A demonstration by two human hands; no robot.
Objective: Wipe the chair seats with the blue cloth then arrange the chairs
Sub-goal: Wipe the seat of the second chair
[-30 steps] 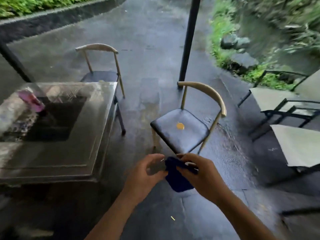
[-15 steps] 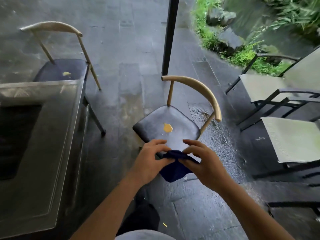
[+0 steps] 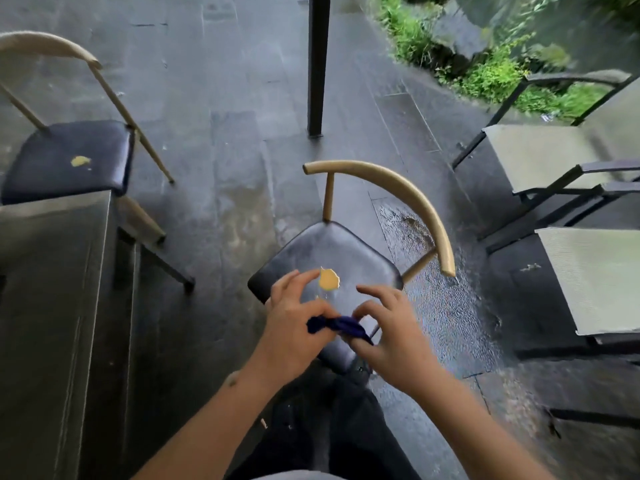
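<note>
A chair (image 3: 346, 251) with a dark blue seat and curved wooden back stands right in front of me, a yellow blob (image 3: 328, 278) on its seat. Both my hands hold the bunched blue cloth (image 3: 337, 326) just above the seat's near edge. My left hand (image 3: 294, 327) pinches its left end and my right hand (image 3: 388, 337) pinches its right end, the other fingers spread. A second chair (image 3: 65, 161) of the same kind stands at the left by the table, with a yellow spot (image 3: 80, 161) on its seat.
A dark table (image 3: 52, 306) fills the left side. A black post (image 3: 317, 64) rises behind the near chair. Two black-framed chairs (image 3: 571, 209) with pale mesh seats stand at the right. The stone floor is wet; plants and rocks line the far right.
I have come closer to the near chair. Both hands with the cloth have moved forward over its seat, and the cloth is now bunched tighter between them.
</note>
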